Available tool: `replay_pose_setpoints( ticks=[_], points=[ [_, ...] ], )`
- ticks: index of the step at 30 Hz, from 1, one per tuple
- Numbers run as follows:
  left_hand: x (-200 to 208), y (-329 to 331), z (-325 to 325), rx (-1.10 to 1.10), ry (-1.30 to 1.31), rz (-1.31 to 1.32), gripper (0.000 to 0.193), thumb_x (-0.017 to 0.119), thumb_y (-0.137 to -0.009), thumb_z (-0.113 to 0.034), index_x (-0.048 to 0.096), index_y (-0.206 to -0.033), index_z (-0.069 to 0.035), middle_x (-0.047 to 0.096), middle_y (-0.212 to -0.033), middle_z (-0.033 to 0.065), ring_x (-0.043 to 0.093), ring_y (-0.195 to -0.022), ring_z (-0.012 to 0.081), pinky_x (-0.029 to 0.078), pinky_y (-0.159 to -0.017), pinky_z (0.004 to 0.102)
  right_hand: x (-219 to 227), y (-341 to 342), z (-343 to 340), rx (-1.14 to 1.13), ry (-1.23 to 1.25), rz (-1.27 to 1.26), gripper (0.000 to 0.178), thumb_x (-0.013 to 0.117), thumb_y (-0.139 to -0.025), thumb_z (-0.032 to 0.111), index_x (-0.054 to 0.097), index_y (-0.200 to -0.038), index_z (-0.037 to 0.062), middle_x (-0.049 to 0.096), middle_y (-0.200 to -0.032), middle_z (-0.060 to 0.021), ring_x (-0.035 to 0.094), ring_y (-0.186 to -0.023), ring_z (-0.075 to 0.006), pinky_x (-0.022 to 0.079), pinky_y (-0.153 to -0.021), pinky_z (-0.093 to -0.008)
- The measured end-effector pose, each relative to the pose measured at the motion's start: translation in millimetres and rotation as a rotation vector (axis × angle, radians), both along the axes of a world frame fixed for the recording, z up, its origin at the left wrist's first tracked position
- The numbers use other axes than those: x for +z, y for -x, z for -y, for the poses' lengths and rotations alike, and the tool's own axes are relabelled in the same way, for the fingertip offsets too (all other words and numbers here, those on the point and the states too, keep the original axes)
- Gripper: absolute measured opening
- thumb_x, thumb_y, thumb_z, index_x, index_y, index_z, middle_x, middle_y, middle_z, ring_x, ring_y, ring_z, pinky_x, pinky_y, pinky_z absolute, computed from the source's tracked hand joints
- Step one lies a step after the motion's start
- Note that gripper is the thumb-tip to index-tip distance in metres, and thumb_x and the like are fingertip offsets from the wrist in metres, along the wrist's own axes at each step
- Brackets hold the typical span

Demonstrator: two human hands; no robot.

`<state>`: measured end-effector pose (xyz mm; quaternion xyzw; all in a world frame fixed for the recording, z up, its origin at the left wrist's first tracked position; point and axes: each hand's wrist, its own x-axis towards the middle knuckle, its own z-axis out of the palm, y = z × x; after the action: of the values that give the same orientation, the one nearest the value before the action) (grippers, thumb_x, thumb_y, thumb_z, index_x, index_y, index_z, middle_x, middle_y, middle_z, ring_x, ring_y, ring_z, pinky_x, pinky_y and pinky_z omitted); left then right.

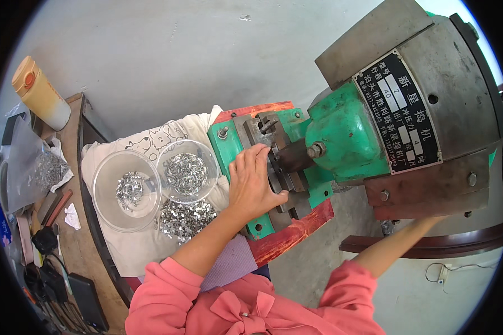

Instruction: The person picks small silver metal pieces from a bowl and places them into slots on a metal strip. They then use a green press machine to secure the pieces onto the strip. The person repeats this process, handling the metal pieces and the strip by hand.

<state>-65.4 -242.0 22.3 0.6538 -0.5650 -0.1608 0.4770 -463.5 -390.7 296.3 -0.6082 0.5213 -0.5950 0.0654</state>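
Note:
A green press (341,134) with a grey metal body stands at the right, its dark ram reaching down to a steel die (288,178) on a green base plate (224,146). My left hand (252,184) lies at the near left side of the die. Its fingers are bent over the die's edge and the thumb is spread apart. No part shows between thumb and fingers, though the fingertips are partly hidden. My right forearm (399,243) reaches up behind the press's lower plate (427,190), which hides the right hand.
Left of the press, a cloth (123,251) carries two clear plastic tubs (103,209) (209,159) of small shiny metal pieces and a loose pile (187,218). A wooden table (78,248) holds a yellow bottle (42,95), a plastic bag (25,162) and tools. Red-painted edges (296,231) border the base.

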Motion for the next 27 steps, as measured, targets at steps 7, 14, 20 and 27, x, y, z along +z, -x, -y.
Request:
replay_pose_setpoints(
  ticks=[7, 14, 20, 27],
  points=[
    [-2, 0, -2, -0.011, -0.011, -0.006, 0.099, 0.087, -0.056, -0.029, 0.039, -0.139, -0.002, 0.041, -0.140, 0.0136, 0.038, -0.128, 0.0354, 0.032, -0.105, 0.0480, 4, 5, -8, 0.017, 0.011, 0.032, 0.061, 0.057, -0.098, 0.054, 0.058, -0.126, 0.0002, 0.065, -0.107, -0.0084, 0.064, -0.095, -0.0178, 0.051, -0.084, -0.0312],
    [-2, 2, 0, -0.012, 0.007, -0.018, 0.101, 0.087, -0.056, -0.030, 0.038, -0.140, -0.002, 0.040, -0.140, 0.0135, 0.038, -0.128, 0.0355, 0.032, -0.105, 0.0478, 89, -49, -16, 0.012, -0.007, -0.105, 0.060, 0.057, -0.098, 0.054, 0.058, -0.125, 0.0003, 0.065, -0.107, -0.0082, 0.064, -0.094, -0.0177, 0.051, -0.084, -0.0311],
    [-2, 0, -1, 0.004, -0.008, 0.011, 0.100, 0.087, -0.057, -0.030, 0.038, -0.139, -0.002, 0.040, -0.140, 0.0136, 0.038, -0.128, 0.0355, 0.032, -0.105, 0.0474, 133, -72, 1, 0.021, 0.020, -0.227, 0.060, 0.057, -0.098, 0.054, 0.058, -0.124, 0.0003, 0.065, -0.106, -0.0080, 0.064, -0.094, -0.0175, 0.051, -0.084, -0.0311],
    [-2, 1, 0, -0.003, 0.002, -0.001, 0.099, 0.087, -0.057, -0.030, 0.039, -0.139, -0.001, 0.040, -0.139, 0.0136, 0.038, -0.128, 0.0355, 0.033, -0.104, 0.0471, 80, -41, 1, -0.007, 0.073, -0.152, 0.059, 0.057, -0.098, 0.054, 0.059, -0.123, 0.0004, 0.065, -0.105, -0.0078, 0.063, -0.093, -0.0173, 0.051, -0.083, -0.0311]
  ],
)
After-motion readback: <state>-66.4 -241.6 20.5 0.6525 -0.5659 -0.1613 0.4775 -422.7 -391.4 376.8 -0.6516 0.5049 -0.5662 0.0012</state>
